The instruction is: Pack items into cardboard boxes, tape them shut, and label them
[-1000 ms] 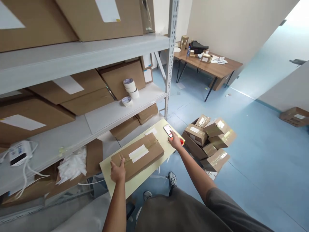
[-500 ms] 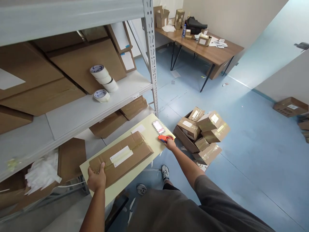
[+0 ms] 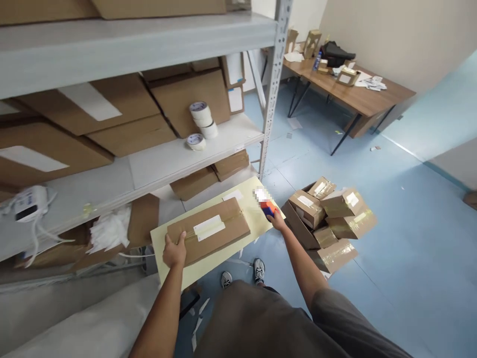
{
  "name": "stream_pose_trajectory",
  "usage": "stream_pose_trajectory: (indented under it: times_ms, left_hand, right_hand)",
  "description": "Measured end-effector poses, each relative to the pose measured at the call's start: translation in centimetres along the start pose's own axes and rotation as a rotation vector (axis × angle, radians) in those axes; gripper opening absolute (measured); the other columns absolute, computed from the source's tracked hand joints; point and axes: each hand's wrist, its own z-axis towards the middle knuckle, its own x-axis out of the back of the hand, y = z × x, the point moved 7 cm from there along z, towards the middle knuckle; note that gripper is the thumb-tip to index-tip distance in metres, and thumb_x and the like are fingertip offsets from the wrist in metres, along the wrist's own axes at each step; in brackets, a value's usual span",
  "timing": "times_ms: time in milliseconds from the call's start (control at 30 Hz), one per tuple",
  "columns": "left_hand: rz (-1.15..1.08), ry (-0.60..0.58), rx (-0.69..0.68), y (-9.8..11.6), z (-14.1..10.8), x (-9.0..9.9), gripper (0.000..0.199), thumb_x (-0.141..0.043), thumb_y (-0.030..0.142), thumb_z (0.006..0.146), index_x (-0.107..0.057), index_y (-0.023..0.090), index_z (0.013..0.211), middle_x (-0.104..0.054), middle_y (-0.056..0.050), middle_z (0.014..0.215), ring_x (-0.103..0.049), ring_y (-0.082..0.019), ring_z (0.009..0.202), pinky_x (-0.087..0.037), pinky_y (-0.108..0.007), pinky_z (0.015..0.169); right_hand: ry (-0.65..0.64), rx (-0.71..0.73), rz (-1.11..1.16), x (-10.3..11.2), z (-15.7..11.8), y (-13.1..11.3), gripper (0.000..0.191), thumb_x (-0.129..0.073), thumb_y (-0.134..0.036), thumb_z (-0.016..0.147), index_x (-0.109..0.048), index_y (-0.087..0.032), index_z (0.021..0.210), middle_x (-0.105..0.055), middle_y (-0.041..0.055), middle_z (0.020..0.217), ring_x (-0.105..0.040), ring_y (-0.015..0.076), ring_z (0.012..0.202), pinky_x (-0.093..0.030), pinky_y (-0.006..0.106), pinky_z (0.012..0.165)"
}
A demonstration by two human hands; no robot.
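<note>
A flat brown taped carton (image 3: 208,230) with a white label lies on a pale yellow board (image 3: 257,224) in front of the shelving. My left hand (image 3: 174,250) rests on the carton's near left corner and grips its edge. My right hand (image 3: 278,219) is at the board's far right corner, closed on an orange and blue tape dispenser (image 3: 268,208). A blurred phone (image 3: 260,194) lies on the board just beyond the dispenser.
A grey metal rack (image 3: 275,84) at left holds flat cardboard boxes and tape rolls (image 3: 203,127). A heap of small taped parcels (image 3: 328,216) sits on the blue floor right of the board. A wooden table (image 3: 354,92) with clutter stands at the back.
My right hand has closed on the orange and blue dispenser at the board's corner. My left hand stays on the carton. The view has swung left and right between frames.
</note>
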Motion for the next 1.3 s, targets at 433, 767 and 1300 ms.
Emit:
stream_pose_trajectory:
  times_ms: [433,767,1300]
  left_hand:
    - [-0.13,-0.033,-0.023,-0.8,-1.0,-1.2,0.085,-0.05,0.067,0.099,-0.037,0.014,0.164,-0.066,-0.026,0.14,-0.07,-0.039,0.118,-0.053,-0.043,0.093]
    - [-0.295,-0.019,-0.022,-1.0,-1.4,-0.7,0.083,-0.046,0.068,0.099,-0.039,0.017,0.163,-0.054,-0.022,0.155,-0.062,-0.038,0.13,-0.052,-0.045,0.102]
    - [-0.958,-0.521,-0.462,8.9,-3.7,5.2,0.04,-0.078,0.052,0.08,-0.082,0.016,0.097,-0.082,-0.012,0.105,-0.074,-0.028,0.1,-0.057,-0.038,0.094]
  right_hand:
    - [-0.534,0.412,0.233,-10.1,-7.3,-29.6,0.053,-0.074,-0.064,0.083,-0.072,-0.019,0.11,-0.074,0.0048,0.089,-0.067,0.0244,0.082,-0.051,0.034,0.077]
    - [-0.692,0.366,0.318,-12.0,-5.8,-29.1,0.057,-0.076,-0.069,0.077,-0.066,-0.018,0.098,-0.07,0.0038,0.085,-0.063,0.0219,0.078,-0.051,0.032,0.073]
    - [-0.729,0.444,0.289,-10.8,-6.4,-28.1,0.056,-0.071,-0.069,0.082,-0.071,-0.02,0.109,-0.074,0.0051,0.098,-0.067,0.0272,0.094,-0.053,0.039,0.088]
